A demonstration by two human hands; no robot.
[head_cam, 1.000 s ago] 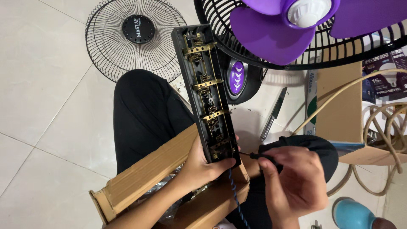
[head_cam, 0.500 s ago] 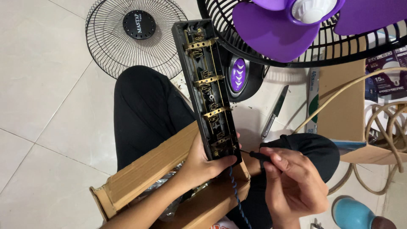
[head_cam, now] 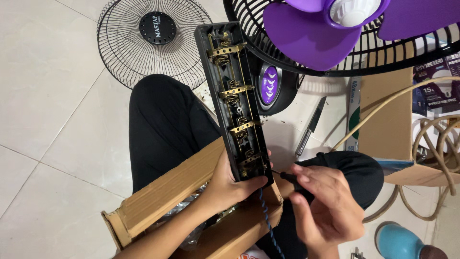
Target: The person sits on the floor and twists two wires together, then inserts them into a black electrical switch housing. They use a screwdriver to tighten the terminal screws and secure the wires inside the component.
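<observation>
home repair spot, tiled floor [head_cam: 52, 96], dismantled fan [head_cam: 354, 33], cardboard box [head_cam: 383, 115]

A long brown cardboard box [head_cam: 158, 201] lies open under the left hand's fingers [head_cam: 254, 183]. Up and right of the right hand's fingers [head_cam: 299, 178] stands a tall plain cardboard carton [head_cam: 385, 120], a narrow white-and-green package [head_cam: 353, 120] against its left side, a dark purple printed box [head_cam: 438, 86] beyond.

one opened power strip [head_cam: 235, 103], two hands [head_cam: 230, 184], one fan grille [head_cam: 151, 41], three purple blades [head_cam: 306, 36]
</observation>
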